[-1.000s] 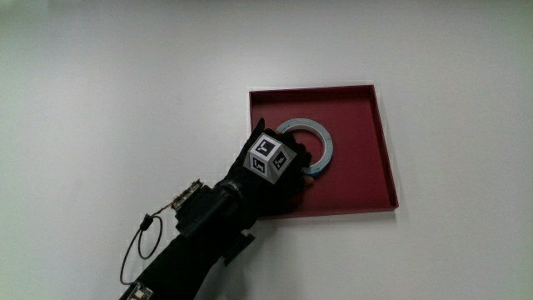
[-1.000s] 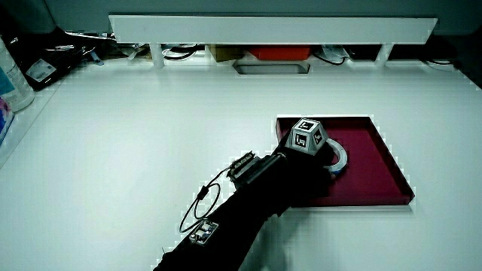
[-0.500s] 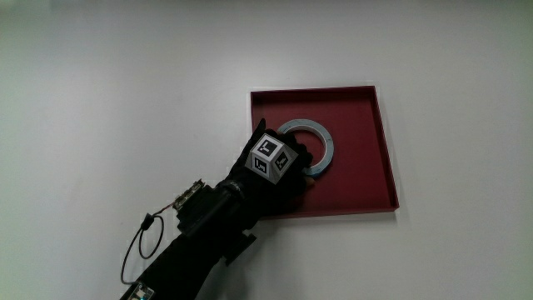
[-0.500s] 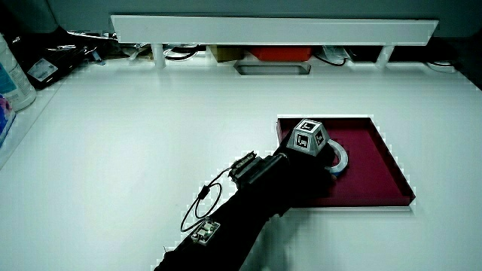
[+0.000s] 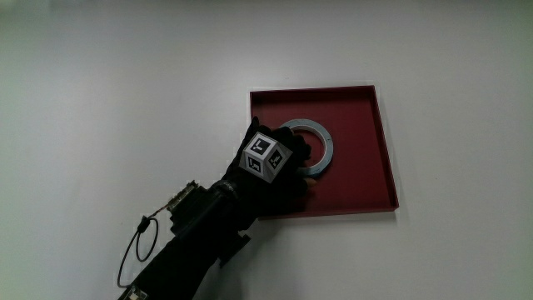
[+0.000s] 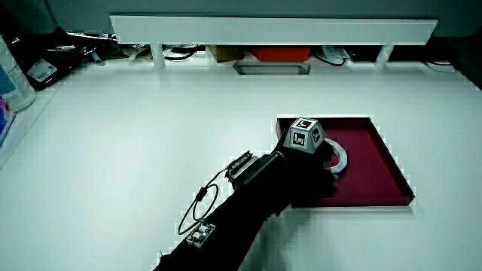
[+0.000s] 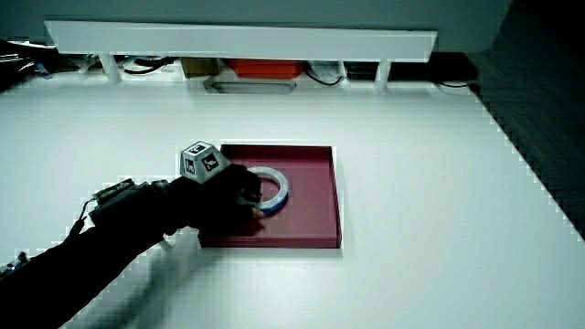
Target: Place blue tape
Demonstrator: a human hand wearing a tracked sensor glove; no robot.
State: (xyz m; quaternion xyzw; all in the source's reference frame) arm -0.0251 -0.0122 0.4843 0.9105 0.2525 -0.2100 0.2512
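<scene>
Main view: the tape (image 5: 319, 147), a blue ring, lies flat inside the red tray (image 5: 371, 150) on the white bench (image 5: 125, 83), roughly mid-tray. The hand (image 5: 279, 162) covers the ring's rim at about 8 o'clock, fingertips at or on that edge. Whether the fingers pinch the ring or merely rest against it cannot be told from here.

In a side view, the hand (image 6: 305, 154) sits low over the tray's (image 6: 376, 162) near corner, cube upward, with the tape (image 6: 337, 159) showing just past the knuckles and flat on the tray floor.

In a side view, the tape (image 7: 274, 187) again lies level in the tray (image 7: 315, 196), with the hand (image 7: 224, 192) against the ring's edge nearest the person; the grip is hidden there too.

Judgement: the ring appears set down, so this looks like the release step. The next move would call for letting the fingers go slack and lifting away without dragging the ring or nudging the tray.
</scene>
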